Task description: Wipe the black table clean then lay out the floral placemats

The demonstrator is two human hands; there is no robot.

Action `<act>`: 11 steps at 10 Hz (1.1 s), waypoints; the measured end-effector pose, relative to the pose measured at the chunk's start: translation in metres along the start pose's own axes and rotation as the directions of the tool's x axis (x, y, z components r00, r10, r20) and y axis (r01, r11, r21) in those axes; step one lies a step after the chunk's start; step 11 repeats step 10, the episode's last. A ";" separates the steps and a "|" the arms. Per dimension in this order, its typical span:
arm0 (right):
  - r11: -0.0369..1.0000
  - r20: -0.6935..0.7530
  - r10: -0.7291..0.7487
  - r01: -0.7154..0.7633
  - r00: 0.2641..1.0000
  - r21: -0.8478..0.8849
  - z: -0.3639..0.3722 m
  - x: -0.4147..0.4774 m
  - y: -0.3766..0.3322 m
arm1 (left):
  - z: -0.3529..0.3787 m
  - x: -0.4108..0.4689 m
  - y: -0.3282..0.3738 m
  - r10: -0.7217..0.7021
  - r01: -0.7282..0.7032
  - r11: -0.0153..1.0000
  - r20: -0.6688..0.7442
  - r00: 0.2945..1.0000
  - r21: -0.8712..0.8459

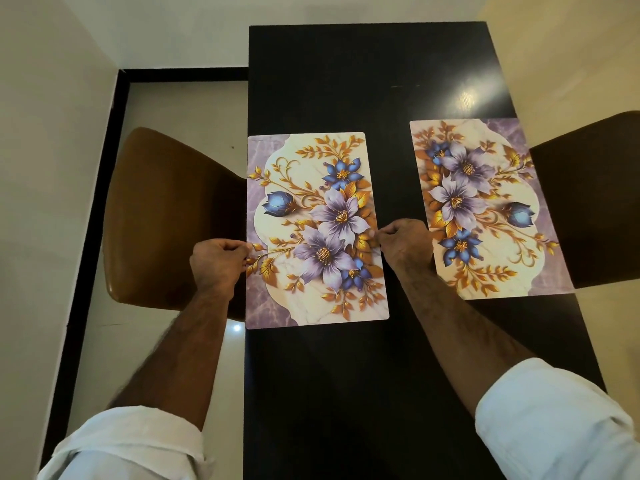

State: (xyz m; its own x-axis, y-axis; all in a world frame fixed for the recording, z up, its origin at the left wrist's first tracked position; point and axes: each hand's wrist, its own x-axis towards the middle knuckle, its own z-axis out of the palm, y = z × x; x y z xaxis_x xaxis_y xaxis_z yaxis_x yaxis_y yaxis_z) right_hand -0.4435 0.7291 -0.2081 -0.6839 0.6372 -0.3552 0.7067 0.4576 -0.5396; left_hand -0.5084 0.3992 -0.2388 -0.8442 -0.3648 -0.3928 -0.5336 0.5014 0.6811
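Note:
Two floral placemats with purple and blue flowers and gold leaves lie flat on the long black table (363, 81). The left placemat (311, 209) sits flush with the table's left edge. My left hand (218, 261) pinches its left edge, and my right hand (405, 242) pinches its right edge. The right placemat (485, 188) lies along the table's right edge, just right of my right hand, with nobody touching it.
A brown leather chair (162, 216) stands against the table's left side, another brown chair (595, 188) against the right side. The glossy floor (166, 109) has a black border strip (100, 168) at left. The table's far and near parts are bare.

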 end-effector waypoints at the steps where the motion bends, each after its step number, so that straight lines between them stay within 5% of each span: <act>1: 1.000 -0.006 0.002 -0.002 1.000 -0.005 -0.001 0.000 -0.001 | -0.001 0.000 0.000 0.002 -0.002 1.000 -0.002 1.000 -0.007; 7: 0.999 -0.006 0.029 -0.029 1.000 -0.034 0.006 0.006 -0.004 | -0.003 0.003 0.000 -0.037 0.036 0.999 -0.009 0.999 -0.037; 11: 0.977 0.111 0.033 -0.055 0.993 0.208 -0.014 -0.025 0.016 | -0.015 -0.035 -0.012 -0.032 0.016 0.988 -0.104 0.994 -0.151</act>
